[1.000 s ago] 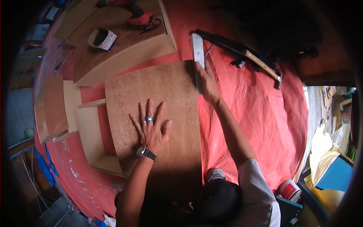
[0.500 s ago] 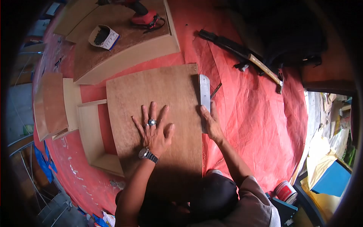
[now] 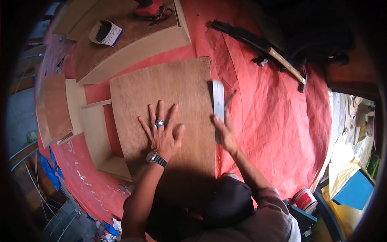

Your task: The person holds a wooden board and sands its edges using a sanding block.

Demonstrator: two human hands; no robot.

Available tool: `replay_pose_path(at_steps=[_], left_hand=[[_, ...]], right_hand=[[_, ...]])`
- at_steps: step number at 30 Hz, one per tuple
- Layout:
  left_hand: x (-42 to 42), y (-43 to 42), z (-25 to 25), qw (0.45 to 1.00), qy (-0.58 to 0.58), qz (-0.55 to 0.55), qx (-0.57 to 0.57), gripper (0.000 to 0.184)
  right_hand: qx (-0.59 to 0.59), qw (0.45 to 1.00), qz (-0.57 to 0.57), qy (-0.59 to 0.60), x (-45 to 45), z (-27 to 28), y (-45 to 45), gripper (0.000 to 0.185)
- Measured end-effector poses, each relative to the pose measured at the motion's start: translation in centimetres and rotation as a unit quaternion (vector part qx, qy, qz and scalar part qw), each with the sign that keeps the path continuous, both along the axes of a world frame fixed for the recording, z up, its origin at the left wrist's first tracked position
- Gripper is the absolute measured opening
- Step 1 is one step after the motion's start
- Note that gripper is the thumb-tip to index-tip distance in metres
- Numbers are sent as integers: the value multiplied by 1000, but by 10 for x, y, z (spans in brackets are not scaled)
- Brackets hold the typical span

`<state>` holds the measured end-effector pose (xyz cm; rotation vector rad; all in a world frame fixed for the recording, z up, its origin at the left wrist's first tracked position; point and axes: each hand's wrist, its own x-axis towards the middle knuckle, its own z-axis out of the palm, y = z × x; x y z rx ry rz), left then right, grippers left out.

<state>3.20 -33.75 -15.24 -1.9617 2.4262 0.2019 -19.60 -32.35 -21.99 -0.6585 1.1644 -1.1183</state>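
Note:
My left hand (image 3: 164, 135), with a ring and a wristwatch, lies flat with spread fingers on a brown wooden panel (image 3: 181, 92). Along the panel's right edge, my right hand (image 3: 226, 135) grips a flat, light grey metal-faced tool (image 3: 218, 99). Its thumb is on the near side of the tool, and the other fingers are mostly hidden behind it. A thin dark piece sticks out to the right of the tool.
A pale wooden frame (image 3: 94, 139) lies left of the panel. Beyond stands a wooden box (image 3: 137, 50) bearing a small carton (image 3: 107, 33) and a red power tool (image 3: 151, 10). A hammer (image 3: 287, 64) rests on the red sheet (image 3: 274, 133), with a can (image 3: 305, 199) at lower right.
My right hand and the metal-faced tool have come down from the panel's far right corner toward me along the edge. My left hand has stayed flat on the panel.

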Motion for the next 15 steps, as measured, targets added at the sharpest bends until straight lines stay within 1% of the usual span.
replay_pose_path(at_steps=[3,5,6,7,8,10,13,15], left_hand=[[2,4,-1,1000,-3,0,7,71],[1,2,-3,1000,-4,1,2,72],[2,3,-3,1000,-6,1,0,72],[1,1,-3,1000,-7,-1,-3,73],[1,4,-3,1000,-9,-2,-1,73],[0,2,-1,1000,-13,-6,-7,73],[-1,2,0,1000,-4,-1,-6,72],[-1,2,-1,1000,-8,2,-7,72]], right_hand=[[-25,999,12,17,-6,5,-8,60],[-58,998,8,8,-8,8,-73,56],[-84,996,-4,6,-8,7,-100,51],[-104,994,-17,-8,-7,1,-127,51],[-89,995,4,-36,-11,-1,-144,53],[-105,990,-23,-93,-8,-1,-166,55],[-88,993,-12,-74,-10,1,-178,56],[-112,993,-3,-25,-13,6,-163,58]])
